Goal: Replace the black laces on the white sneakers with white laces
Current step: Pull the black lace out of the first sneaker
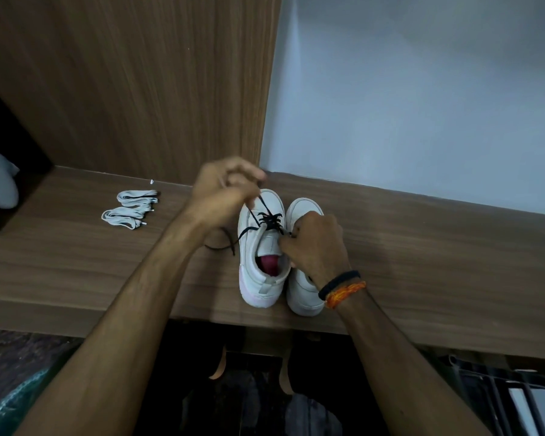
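Note:
Two white sneakers stand side by side on a wooden shelf (422, 247), toes pointing away from me. The left sneaker (261, 278) still carries a black lace (269, 219) in its front eyelets, and a loose end trails off to its left. My left hand (224, 190) pinches a strand of that lace and holds it up taut above the toe. My right hand (315, 243) grips the sneaker's right eyelet edge beside the tongue and hides much of the right sneaker (304, 212). Two bundles of white laces (132, 209) lie on the shelf to the left.
A wood-grain panel (132, 83) rises behind the shelf on the left, a pale wall (422, 89) on the right. A grey object (0, 180) sits in a dark recess at far left. Below the shelf's front edge the space is dark.

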